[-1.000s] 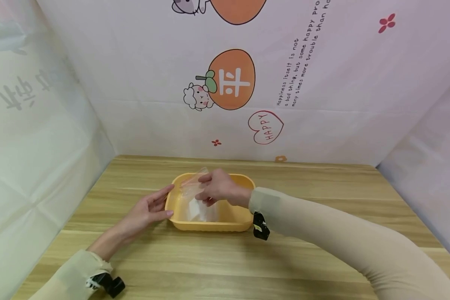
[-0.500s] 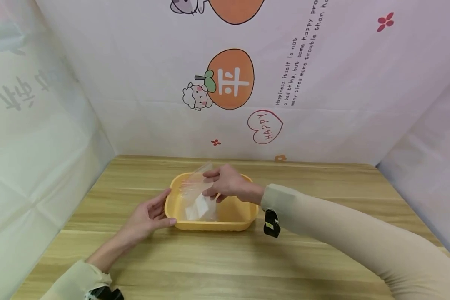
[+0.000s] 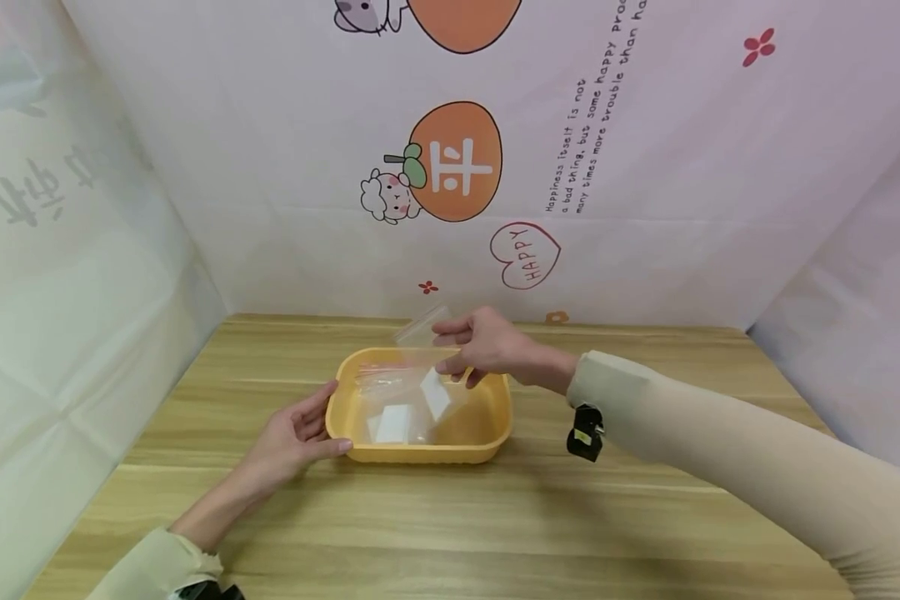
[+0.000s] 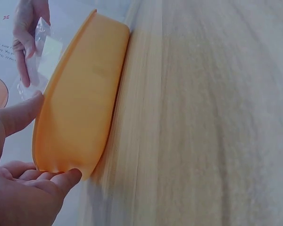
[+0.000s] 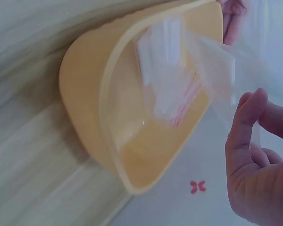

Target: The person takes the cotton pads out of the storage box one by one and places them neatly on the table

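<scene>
A yellow plastic bin [image 3: 429, 454] stands on the wooden table. My left hand [image 3: 288, 440] grips its left end, thumb at the front rim and fingers round the side; the left wrist view shows the thumb [image 4: 23, 113] at the rim. Above the bin, my right hand [image 3: 491, 343] pinches a clear zip bag [image 3: 420, 330] near its top. A flat white piece [image 3: 436, 395] shows inside this bag, whose lower part hangs over the bin's interior. Other zip bags [image 5: 167, 87] with white contents and a red seal line lie at the bin's left side.
Behind the table [image 3: 450, 529] hangs a white printed cloth [image 3: 645, 267], with more cloth at both sides. Black devices are strapped at the wrists, the right one [image 3: 585, 433] close to the bin's right side.
My right hand has moved right and slightly up, drawing one zip bag away from the others in the bin. The left hand stays at the bin's left end.
</scene>
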### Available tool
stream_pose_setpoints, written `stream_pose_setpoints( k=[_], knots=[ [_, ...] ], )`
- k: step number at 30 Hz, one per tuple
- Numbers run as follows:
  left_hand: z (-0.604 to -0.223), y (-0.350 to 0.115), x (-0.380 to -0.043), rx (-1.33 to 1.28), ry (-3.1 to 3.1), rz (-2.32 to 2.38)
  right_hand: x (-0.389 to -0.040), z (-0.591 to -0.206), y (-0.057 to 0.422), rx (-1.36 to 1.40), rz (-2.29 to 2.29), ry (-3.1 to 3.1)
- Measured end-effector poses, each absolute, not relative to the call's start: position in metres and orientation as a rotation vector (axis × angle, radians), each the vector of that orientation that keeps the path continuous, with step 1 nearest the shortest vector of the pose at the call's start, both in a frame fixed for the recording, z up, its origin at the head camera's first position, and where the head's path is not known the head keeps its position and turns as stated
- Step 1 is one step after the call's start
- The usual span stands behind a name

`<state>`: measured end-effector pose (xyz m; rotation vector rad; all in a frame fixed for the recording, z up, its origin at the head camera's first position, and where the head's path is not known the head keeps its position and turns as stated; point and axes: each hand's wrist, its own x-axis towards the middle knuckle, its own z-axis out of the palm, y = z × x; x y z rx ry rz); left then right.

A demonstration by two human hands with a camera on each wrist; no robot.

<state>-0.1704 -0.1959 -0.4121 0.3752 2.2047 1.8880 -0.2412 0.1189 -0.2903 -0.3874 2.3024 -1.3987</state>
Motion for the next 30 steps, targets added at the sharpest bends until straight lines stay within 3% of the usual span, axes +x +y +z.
stream_pose_setpoints(
  k=[11,30],
  knots=[
    [-0.41,-0.196,-0.168,0.366,2.187,1.92,-0.247,-0.271,0.164,-0.403,-1.358,2.352],
    [-0.409,-0.193,-0.171,0.332,2.197,1.878,-0.253,-0.278,0.245,-0.338,-1.491,2.312]
  ],
)
